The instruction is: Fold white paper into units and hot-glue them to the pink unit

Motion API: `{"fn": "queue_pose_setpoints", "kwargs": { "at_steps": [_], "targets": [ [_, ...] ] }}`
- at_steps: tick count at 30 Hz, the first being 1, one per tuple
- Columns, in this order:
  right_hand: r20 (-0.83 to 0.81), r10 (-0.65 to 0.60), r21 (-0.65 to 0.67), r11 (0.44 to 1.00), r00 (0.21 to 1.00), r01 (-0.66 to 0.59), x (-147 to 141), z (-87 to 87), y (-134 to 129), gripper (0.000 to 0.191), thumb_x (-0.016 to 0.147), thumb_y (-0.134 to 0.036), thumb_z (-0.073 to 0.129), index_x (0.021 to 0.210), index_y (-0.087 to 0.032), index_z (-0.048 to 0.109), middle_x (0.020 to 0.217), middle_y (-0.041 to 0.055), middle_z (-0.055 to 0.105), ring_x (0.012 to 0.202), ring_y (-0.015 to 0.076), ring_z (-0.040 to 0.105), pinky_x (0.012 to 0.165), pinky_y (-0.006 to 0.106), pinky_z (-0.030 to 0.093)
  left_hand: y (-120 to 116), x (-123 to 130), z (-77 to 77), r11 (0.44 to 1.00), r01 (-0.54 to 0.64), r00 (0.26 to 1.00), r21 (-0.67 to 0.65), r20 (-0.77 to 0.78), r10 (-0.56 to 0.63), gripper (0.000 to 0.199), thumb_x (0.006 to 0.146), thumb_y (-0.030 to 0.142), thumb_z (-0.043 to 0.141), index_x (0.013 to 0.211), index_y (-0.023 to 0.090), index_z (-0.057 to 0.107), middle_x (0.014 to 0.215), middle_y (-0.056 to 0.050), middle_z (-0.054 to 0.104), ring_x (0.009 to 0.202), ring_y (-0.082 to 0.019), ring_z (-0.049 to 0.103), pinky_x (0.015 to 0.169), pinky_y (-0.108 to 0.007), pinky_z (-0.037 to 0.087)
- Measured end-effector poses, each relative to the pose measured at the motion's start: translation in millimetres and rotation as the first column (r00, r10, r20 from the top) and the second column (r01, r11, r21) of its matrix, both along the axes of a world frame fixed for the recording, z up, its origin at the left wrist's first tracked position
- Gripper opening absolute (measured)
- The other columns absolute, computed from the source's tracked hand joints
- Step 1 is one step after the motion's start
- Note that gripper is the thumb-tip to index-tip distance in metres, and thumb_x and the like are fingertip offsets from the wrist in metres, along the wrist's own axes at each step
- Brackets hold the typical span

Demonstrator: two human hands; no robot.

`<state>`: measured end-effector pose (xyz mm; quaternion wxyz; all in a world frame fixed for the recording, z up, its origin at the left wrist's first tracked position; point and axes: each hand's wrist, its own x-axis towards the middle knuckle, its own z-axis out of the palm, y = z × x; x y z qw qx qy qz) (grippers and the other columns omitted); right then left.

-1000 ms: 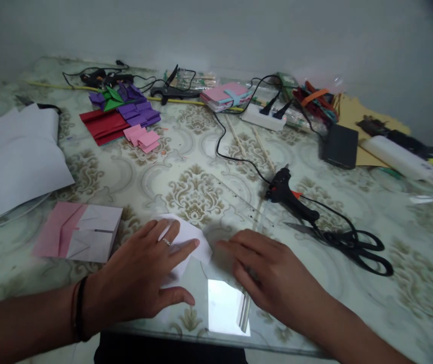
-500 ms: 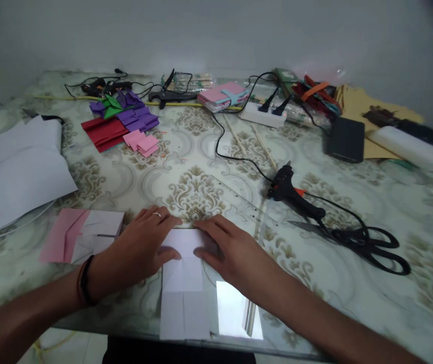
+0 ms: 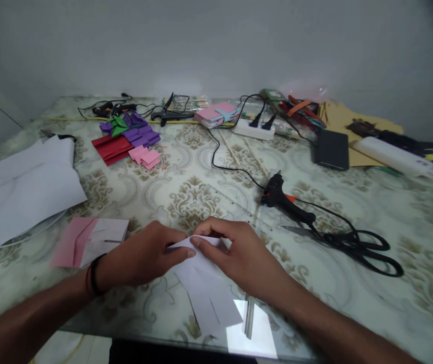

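Note:
A strip of folded white paper (image 3: 211, 298) slants across the front of the table, its lower end close to the table edge. My left hand (image 3: 152, 253) pinches its top left corner between thumb and fingers. At the top edge, my right hand (image 3: 235, 247) grips the same paper, thumb on the upper face and fingers behind. Both thumbs nearly meet there. Creases show along the strip. Left of my left hand lies a folded pink and white paper (image 3: 91, 240), partly covered by my wrist.
A black glue gun (image 3: 287, 202) and black scissors (image 3: 353, 247) lie to the right, near a clear ruler (image 3: 235, 205). White sheets (image 3: 23, 187) spread at the left. Folded coloured papers (image 3: 125, 139), a power strip (image 3: 254, 130) and a dark box (image 3: 332, 149) sit farther back.
The white paper has turned from straight to slanting, its lower end swinging right. My hands have gone from pressing its top edge to pinching it together. The view has tilted up slightly.

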<state>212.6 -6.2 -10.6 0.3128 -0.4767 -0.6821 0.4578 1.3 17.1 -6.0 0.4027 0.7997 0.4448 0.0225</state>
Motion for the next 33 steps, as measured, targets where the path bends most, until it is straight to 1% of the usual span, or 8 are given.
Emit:
{"fn": "queue_pose_setpoints", "kwargs": {
  "at_steps": [6, 12, 16, 22, 24, 26, 29, 33],
  "targets": [
    [-0.169, -0.037, -0.119, 0.993, 0.985, 0.017, 1, -8.3, 2, 0.010, 0.091, -0.021, 0.066, 0.083, -0.019, 0.073, 0.078, -0.0011, 0.075, 0.074, 0.0128, 0.068, 0.065, 0.021, 0.050, -2, 3, -3.1, 0.997, -0.035, 0.994, -0.065, 0.098, 0.041, 0.039, 0.101, 0.041, 0.047, 0.073, 0.016, 0.058, 0.063, 0.005, 0.044, 0.062, -0.010, 0.041, 0.056, -0.023, 0.029],
    [-0.109, 0.000, -0.115, 0.993, 0.994, -0.012, 8, -14.6, 2, 0.015, 0.092, -0.025, 0.068, 0.079, -0.018, 0.072, 0.073, -0.0016, 0.072, 0.069, 0.0121, 0.064, 0.065, 0.023, 0.048, 1, 0, -6.1, 0.994, -0.008, 0.990, -0.110, 0.141, 0.023, 0.047, 0.102, 0.042, 0.047, 0.063, 0.016, 0.044, 0.060, 0.005, 0.031, 0.057, -0.008, 0.031, 0.053, -0.023, 0.024],
    [-0.064, 0.063, -0.129, 0.989, 0.996, -0.071, 18, -15.2, 8, 0.017, 0.092, -0.025, 0.067, 0.077, -0.019, 0.075, 0.072, -0.0007, 0.073, 0.068, 0.0132, 0.064, 0.063, 0.024, 0.048, 6, -5, -5.1, 0.981, 0.017, 0.985, -0.192, 0.173, 0.017, 0.047, 0.102, 0.041, 0.047, 0.062, 0.017, 0.040, 0.060, 0.005, 0.030, 0.056, -0.009, 0.029, 0.051, -0.024, 0.023],
    [-0.037, -0.106, -0.058, 0.993, 0.994, 0.104, 37, -17.1, 22, 0.020, 0.093, -0.034, 0.065, 0.081, -0.019, 0.070, 0.077, 0.0017, 0.071, 0.070, 0.0153, 0.062, 0.062, 0.026, 0.048, 13, -13, -7.2, 0.967, -0.140, 0.975, -0.211, 0.139, 0.171, 0.050, 0.100, 0.050, 0.048, 0.062, 0.018, 0.039, 0.061, 0.005, 0.033, 0.056, -0.009, 0.032, 0.050, -0.023, 0.023],
    [-0.092, -0.134, -0.055, 0.990, 0.987, 0.130, 34, -17.3, 21, 0.016, 0.093, -0.034, 0.065, 0.090, -0.019, 0.069, 0.083, 0.0022, 0.071, 0.075, 0.0156, 0.064, 0.066, 0.026, 0.049, 12, -11, -7.8, 0.972, -0.153, 0.973, -0.179, 0.143, 0.180, 0.049, 0.100, 0.050, 0.048, 0.064, 0.017, 0.046, 0.063, 0.004, 0.039, 0.059, -0.009, 0.035, 0.052, -0.022, 0.027],
    [-0.130, -0.096, -0.101, 0.991, 0.987, 0.083, 26, -18.0, 16, 0.014, 0.090, -0.032, 0.068, 0.097, -0.019, 0.071, 0.084, 0.0018, 0.072, 0.078, 0.0158, 0.065, 0.071, 0.027, 0.051, 7, -6, -8.4, 0.975, -0.133, 0.977, -0.176, 0.140, 0.158, 0.045, 0.100, 0.047, 0.049, 0.069, 0.016, 0.056, 0.066, 0.004, 0.047, 0.063, -0.010, 0.042, 0.057, -0.022, 0.032],
    [-0.136, -0.030, -0.168, 0.986, 0.990, 0.007, 12, -20.3, 7, 0.010, 0.089, -0.026, 0.067, 0.083, -0.019, 0.071, 0.076, -0.0006, 0.069, 0.072, 0.0137, 0.062, 0.068, 0.025, 0.049, 1, 1, -11.5, 0.970, -0.109, 0.981, -0.218, 0.136, 0.140, 0.034, 0.098, 0.040, 0.052, 0.080, 0.016, 0.067, 0.070, 0.003, 0.055, 0.069, -0.011, 0.048, 0.062, -0.022, 0.035],
    [-0.174, -0.045, -0.209, 0.978, 0.984, 0.008, 4, -23.7, 0, 0.008, 0.087, -0.021, 0.066, 0.080, -0.019, 0.069, 0.074, -0.0021, 0.069, 0.070, 0.0123, 0.061, 0.065, 0.023, 0.047, -3, 5, -19.1, 0.975, -0.119, 0.984, -0.189, 0.110, 0.141, 0.036, 0.091, 0.037, 0.063, 0.064, 0.016, 0.050, 0.062, 0.006, 0.037, 0.060, -0.009, 0.035, 0.055, -0.023, 0.025]
  ]
}}
